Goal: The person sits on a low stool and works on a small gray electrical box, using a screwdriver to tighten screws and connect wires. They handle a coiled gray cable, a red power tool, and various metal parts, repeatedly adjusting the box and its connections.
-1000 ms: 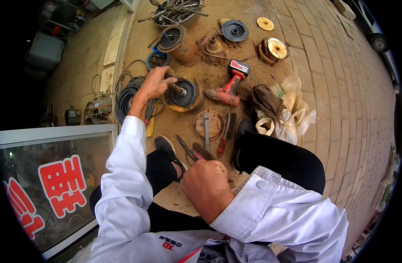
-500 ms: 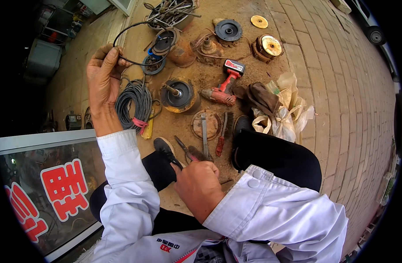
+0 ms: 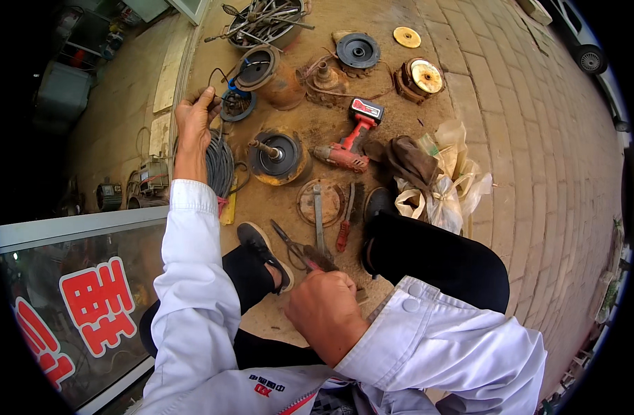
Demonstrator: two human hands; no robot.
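Observation:
My left hand (image 3: 198, 117) is raised at the upper left, thumb and fingers pinched on a thin black cable (image 3: 216, 71). The cable curves toward a rusty pump housing (image 3: 279, 86) with a round opening. Below that hand lies a coil of grey cable (image 3: 220, 162) tied with a pink strip. My right hand (image 3: 327, 304) is a closed fist in front of my body; what its fingers hold is hidden. Just beyond the fist lie dark scissors (image 3: 287, 240), a flat metal bar (image 3: 319, 214) on a rusty disc, and a red-handled wire brush (image 3: 344, 232).
A motor with an upright shaft (image 3: 279, 158) and a red cordless power tool (image 3: 348, 147) occupy the middle. Behind stand a basin of tools (image 3: 282, 31), a black flange (image 3: 358, 50) and a rusty part (image 3: 419, 77). Plastic bags (image 3: 455, 180) lie right, a glass panel (image 3: 47, 256) left.
My left hand has drawn closer to the pump housing, and the large cable loop has become small. My right fist has shifted slightly right and down; the dark piece beside it no longer shows.

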